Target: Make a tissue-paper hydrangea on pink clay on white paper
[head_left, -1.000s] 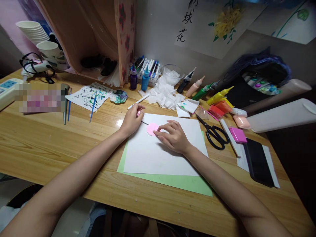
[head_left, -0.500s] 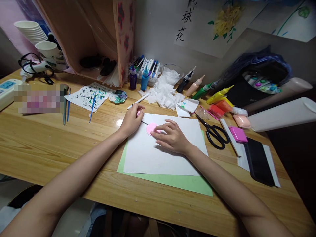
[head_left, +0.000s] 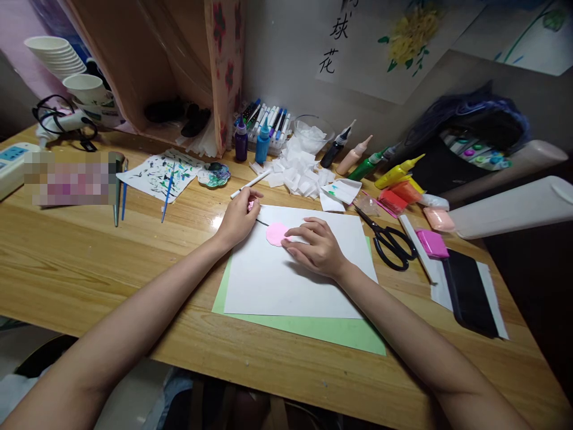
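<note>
On a white sheet of paper (head_left: 286, 286) lies a flat, round pink disc of what looks like modelling clay (head_left: 276, 234). A short dark line runs on the paper from the disc toward my left hand (head_left: 242, 218). My left hand rests at the paper's upper left corner, its fingers curled round a small lump of pink clay (head_left: 250, 206), partly hidden. Over the paper, my right hand (head_left: 316, 248) touches the disc's right edge with its fingertips, the fingers bent and somewhat apart. The hand covers part of that edge.
Green paper (head_left: 358, 337) lies under the white sheet. Black scissors (head_left: 394, 248), a pink clay packet (head_left: 432, 243) and a black tablet-like slab (head_left: 472, 292) are at right. Behind are paper scraps (head_left: 298, 167) and paint bottles (head_left: 262, 143); brushes (head_left: 168, 194) lie left.
My right hand has shifted slightly to the right along the disc, so more of the disc shows. My left hand has not visibly moved.
</note>
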A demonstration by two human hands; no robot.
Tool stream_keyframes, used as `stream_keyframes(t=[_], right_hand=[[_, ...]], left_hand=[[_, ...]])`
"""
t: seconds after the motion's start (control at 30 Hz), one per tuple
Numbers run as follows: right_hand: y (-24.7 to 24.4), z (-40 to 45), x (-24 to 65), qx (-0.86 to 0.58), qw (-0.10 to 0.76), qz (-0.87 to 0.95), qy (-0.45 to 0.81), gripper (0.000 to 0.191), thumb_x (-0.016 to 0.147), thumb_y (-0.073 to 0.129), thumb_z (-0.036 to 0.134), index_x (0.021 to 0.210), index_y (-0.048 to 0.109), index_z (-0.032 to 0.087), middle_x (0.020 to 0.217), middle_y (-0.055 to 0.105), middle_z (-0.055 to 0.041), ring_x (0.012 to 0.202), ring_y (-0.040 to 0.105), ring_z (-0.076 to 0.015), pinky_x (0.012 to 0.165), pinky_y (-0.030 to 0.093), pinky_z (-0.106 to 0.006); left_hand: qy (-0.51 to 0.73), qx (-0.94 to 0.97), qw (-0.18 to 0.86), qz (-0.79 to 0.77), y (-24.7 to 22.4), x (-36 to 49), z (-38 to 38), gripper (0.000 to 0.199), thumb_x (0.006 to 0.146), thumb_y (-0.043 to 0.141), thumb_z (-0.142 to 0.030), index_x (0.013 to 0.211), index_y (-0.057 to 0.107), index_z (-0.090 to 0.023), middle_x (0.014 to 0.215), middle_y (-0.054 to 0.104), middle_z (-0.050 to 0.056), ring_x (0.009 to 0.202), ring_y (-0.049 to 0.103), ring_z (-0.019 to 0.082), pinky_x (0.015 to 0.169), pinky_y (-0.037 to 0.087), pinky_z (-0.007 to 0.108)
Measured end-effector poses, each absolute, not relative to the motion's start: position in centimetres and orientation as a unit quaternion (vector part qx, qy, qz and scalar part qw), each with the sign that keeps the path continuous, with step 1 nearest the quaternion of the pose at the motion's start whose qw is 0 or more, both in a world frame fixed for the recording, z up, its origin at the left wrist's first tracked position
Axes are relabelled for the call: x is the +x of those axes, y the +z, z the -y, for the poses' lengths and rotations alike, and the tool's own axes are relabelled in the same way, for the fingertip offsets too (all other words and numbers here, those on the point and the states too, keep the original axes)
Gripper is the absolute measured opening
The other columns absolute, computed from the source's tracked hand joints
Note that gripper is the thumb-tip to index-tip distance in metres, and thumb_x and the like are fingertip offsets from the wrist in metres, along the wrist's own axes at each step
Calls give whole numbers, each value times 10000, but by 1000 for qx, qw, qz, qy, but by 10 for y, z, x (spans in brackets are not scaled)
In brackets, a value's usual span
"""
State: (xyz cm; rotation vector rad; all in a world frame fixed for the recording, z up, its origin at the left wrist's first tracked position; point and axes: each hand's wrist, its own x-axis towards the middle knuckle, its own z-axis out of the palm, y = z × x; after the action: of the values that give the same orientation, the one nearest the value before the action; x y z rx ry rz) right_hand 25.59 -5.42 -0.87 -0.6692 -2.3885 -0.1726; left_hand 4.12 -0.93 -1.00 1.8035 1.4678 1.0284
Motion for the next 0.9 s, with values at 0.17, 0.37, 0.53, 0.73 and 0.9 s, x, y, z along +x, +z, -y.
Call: stream_keyframes(t=[0.17, 0.37, 0.53, 0.73, 0.9], right_hand=[[-8, 55, 257, -227, 305, 923, -65, 158, 855, 571, 231, 958, 691, 234, 1007, 710, -25, 915, 540, -186, 915, 426, -383], [-10, 54, 257, -236, 328, 912, -75, 133, 855, 569, 211, 822, 693, 247, 952, 720, 0, 858, 530, -177, 888, 434, -373], [-9, 53, 257, -255, 298, 917, -72, 173, 874, 551, 232, 983, 685, 248, 1039, 706, -19, 915, 539, -187, 905, 426, -391], [-9, 54, 256, -262, 333, 901, -85, 101, 835, 602, 174, 813, 685, 227, 935, 726, -11, 835, 539, -180, 887, 439, -382], [-9, 54, 257, -249, 300, 918, -76, 154, 857, 578, 203, 965, 684, 233, 1025, 715, -18, 894, 551, -183, 912, 420, -387]], left_hand=[[388, 680, 293, -549, -10, 41, 9, 143, 869, 445, -166, 971, 545, -167, 838, 600, 30, 750, 555, 147, 724, 427, 275], [386, 679, 293, -552, -9, 41, 10, 143, 868, 446, -163, 971, 546, -165, 832, 599, 29, 749, 553, 147, 720, 425, 274], [390, 681, 291, -548, -10, 41, 9, 145, 868, 445, -164, 970, 548, -166, 824, 600, 28, 749, 556, 148, 723, 427, 275], [388, 682, 289, -549, -10, 41, 9, 146, 866, 445, -160, 971, 546, -164, 827, 601, 29, 764, 560, 151, 727, 429, 277], [387, 682, 290, -549, -8, 41, 10, 146, 866, 445, -160, 971, 547, -165, 847, 606, 35, 777, 562, 155, 737, 431, 282]])
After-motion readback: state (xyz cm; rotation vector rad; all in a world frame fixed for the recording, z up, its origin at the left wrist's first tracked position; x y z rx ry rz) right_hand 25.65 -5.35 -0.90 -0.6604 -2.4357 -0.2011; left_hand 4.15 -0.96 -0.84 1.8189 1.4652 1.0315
